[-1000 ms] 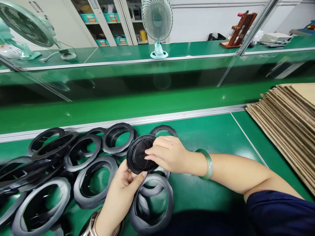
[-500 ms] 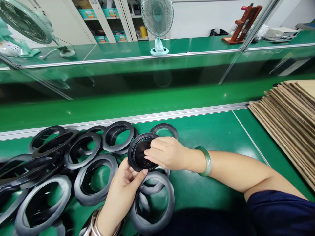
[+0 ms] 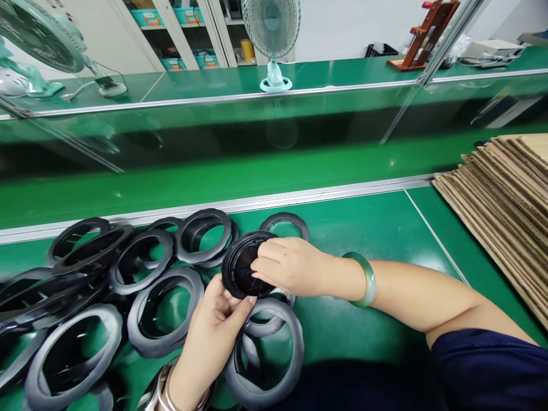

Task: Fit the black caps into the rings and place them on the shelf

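Note:
A round black plastic disc (image 3: 240, 264) is held tilted above the green bench between both hands. My left hand (image 3: 214, 331) grips its lower edge from below, thumb on the rim. My right hand (image 3: 287, 267), a green bangle on its wrist, has its fingers curled and pressed on the disc's right face. Under the hands lies a black ring (image 3: 265, 354) flat on the bench. Several more black rings (image 3: 141, 268) are spread overlapping to the left.
A fanned stack of cardboard sheets (image 3: 505, 194) lies at the right. A metal rail (image 3: 274, 200) edges the green bench (image 3: 368, 228), with a sunken belt beyond it. A small fan (image 3: 270, 34) and a larger fan (image 3: 38, 40) stand on the far shelf.
The hands and disc have barely shifted; the view has tipped slightly, so the far shelf and fans sit a little higher in the picture.

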Tool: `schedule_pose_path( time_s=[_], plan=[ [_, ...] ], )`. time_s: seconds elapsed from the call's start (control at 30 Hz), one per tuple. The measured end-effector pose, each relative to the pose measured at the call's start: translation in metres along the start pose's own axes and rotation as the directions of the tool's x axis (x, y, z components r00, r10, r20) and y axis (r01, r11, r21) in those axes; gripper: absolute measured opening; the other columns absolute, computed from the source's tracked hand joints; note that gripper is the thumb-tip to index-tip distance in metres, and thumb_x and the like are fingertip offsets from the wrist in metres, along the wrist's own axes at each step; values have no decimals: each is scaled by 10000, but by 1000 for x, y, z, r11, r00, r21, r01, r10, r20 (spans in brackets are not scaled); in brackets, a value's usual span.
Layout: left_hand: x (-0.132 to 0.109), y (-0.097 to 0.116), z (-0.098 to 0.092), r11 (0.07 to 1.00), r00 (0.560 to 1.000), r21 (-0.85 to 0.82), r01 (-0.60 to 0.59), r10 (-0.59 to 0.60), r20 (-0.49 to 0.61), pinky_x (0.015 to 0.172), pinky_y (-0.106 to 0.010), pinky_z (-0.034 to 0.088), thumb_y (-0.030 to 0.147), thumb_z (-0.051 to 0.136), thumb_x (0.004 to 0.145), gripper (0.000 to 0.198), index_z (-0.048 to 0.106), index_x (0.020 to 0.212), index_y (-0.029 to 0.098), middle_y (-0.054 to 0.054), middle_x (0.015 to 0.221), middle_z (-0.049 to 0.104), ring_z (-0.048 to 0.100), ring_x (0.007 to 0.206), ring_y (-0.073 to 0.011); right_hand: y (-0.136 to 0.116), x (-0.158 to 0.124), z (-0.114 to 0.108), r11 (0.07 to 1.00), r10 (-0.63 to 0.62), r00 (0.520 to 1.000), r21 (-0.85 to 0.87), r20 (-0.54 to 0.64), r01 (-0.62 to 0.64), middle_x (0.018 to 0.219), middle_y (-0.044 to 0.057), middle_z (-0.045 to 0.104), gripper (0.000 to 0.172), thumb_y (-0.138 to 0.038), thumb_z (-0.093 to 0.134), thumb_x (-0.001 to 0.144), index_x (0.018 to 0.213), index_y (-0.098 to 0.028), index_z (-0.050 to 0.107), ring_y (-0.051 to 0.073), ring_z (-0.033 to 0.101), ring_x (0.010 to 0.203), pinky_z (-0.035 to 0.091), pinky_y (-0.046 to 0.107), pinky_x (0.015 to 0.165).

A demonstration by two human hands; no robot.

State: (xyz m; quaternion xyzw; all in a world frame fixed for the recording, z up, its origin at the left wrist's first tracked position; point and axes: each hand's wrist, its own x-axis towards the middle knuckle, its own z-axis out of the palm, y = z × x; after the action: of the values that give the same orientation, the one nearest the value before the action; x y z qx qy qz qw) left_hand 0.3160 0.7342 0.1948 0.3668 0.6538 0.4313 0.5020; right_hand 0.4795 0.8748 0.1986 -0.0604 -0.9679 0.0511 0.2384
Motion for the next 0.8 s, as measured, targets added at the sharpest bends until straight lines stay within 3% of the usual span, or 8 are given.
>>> schedule_pose_path(
  time_s=[0.17, 0.37, 0.6, 0.73, 0.8],
  plan=[
    [1, 2, 1, 1000, 1000, -19, -8, 8, -3, 602, -179, 470, 358, 720, 847, 342, 501, 1078, 232, 53, 744, 636, 592, 653, -108, -6, 0, 2, 998, 55, 998, 4, 9, -55, 846, 71, 579, 224, -191, 435, 1026, 904, -133, 614, 193, 528, 783, 458, 326, 696],
    [0, 0, 1, 999, 1000, -25, -31, 30, -6, 582, -172, 449, 346, 721, 849, 324, 492, 1050, 235, 63, 715, 603, 570, 631, -100, -16, 0, 7, 991, 135, 990, -2, -45, -135, 929, 120, 610, 342, -147, 339, 1022, 1289, -42, 525, 223, 542, 816, 502, 360, 700],
    [0, -3, 1, 999, 999, -10, -36, 36, -23, 575, -185, 465, 366, 732, 837, 345, 493, 1043, 226, 48, 730, 628, 586, 631, -113, -20, 1, 9, 990, 139, 990, -12, -4, -139, 938, 162, 604, 374, -120, 368, 988, 1285, 31, 538, 261, 541, 855, 512, 382, 667],
    [2, 4, 1, 991, 999, -135, -5, -2, -50, 662, -224, 546, 370, 786, 786, 431, 506, 1084, 232, 43, 764, 663, 655, 686, -132, -14, 0, 4, 988, 137, 980, 97, -142, -124, 1024, 161, 627, 348, -143, 381, 1004, 1275, -39, 573, 257, 548, 928, 526, 410, 784],
    [1, 8, 3, 977, 997, -211, 15, -31, -74, 737, -259, 580, 372, 819, 750, 517, 508, 1141, 241, 20, 860, 714, 696, 759, -151, -10, 0, 2, 958, 251, 937, 199, -244, -205, 1174, 167, 610, 382, -225, 439, 1014, 1363, -95, 523, 272, 537, 1058, 505, 460, 911]
  ],
)
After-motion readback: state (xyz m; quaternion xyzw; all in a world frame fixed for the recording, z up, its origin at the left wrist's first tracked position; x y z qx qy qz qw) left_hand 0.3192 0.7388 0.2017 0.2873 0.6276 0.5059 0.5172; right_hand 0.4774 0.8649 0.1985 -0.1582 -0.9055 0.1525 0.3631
